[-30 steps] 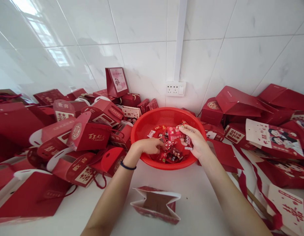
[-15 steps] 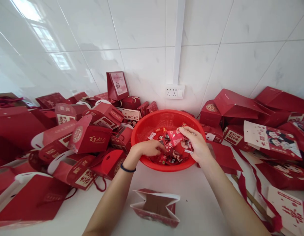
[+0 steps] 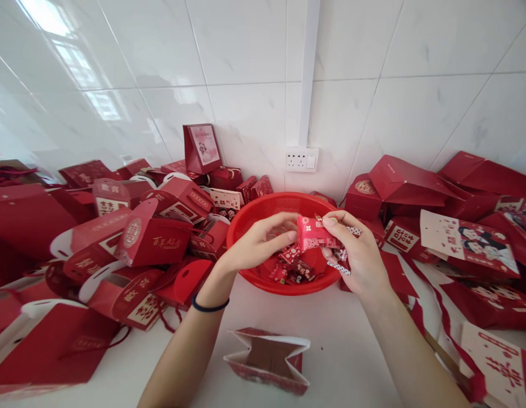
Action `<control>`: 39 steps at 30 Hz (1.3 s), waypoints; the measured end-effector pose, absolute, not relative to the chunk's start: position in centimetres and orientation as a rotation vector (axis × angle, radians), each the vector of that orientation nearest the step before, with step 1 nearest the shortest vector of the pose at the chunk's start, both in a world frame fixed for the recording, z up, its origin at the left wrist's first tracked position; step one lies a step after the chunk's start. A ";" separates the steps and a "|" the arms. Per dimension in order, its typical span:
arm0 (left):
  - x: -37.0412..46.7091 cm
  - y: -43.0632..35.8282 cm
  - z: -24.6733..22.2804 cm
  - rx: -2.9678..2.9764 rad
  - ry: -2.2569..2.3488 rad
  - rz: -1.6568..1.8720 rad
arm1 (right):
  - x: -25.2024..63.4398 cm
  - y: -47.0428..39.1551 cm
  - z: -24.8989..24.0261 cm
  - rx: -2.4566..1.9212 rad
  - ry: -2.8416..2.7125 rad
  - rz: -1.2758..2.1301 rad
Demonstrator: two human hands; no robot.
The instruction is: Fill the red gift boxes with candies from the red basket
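Note:
My right hand [image 3: 359, 252] is closed around several wrapped candies above the right side of a red plastic basket. A pink-red candy packet [image 3: 316, 232] sticks out at its fingertips, and white dotted wrapper ends [image 3: 338, 268] show below. My left hand [image 3: 263, 241] has come up against the packet's left edge, its thumb and fingers bent toward each other. Whatever lies between those fingers is hidden. More wrapped candies [image 3: 288, 269] lie in the basket [image 3: 303, 289] below. Nearer to me, a red paper gift box [image 3: 267, 362] stands with its top open, touched by neither hand.
Red gift boxes [image 3: 156, 238] crowd the left of the white table [image 3: 331, 362]. More boxes [image 3: 411, 181] and a dark red ribbon [image 3: 441, 311] lie at the right. Behind the basket is a tiled wall with a socket [image 3: 302, 160].
My left hand has risen from the candies in the basket and moved right to meet the packet. My right hand has shifted slightly right, still holding its candies.

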State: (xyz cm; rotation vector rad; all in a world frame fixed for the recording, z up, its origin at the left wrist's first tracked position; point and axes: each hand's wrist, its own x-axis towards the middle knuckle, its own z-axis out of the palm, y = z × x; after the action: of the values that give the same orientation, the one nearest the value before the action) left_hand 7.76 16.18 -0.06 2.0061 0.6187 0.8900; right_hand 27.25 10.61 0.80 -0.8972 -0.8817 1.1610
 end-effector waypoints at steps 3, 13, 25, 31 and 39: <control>9.0 13.9 0.9 1.714 0.476 1.083 | 26.9 10.4 0.8 -0.858 -0.912 1.128; 10.8 11.9 1.0 1.468 0.561 1.301 | 28.1 10.0 0.8 -0.783 -1.171 1.059; 10.0 12.2 1.3 1.465 0.663 1.379 | 28.5 10.2 1.2 -0.747 -1.204 1.200; 10.1 12.0 1.3 1.667 0.704 1.418 | 28.7 10.1 1.3 -0.755 -1.227 1.198; 10.0 11.6 0.9 1.786 0.747 1.470 | 28.0 10.2 0.5 -0.722 -1.200 1.102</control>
State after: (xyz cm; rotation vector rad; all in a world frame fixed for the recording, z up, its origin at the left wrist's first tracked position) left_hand 10.05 11.59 0.87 1.7858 0.7468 1.4698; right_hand 28.02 10.25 0.54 -0.7217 -1.2002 1.1017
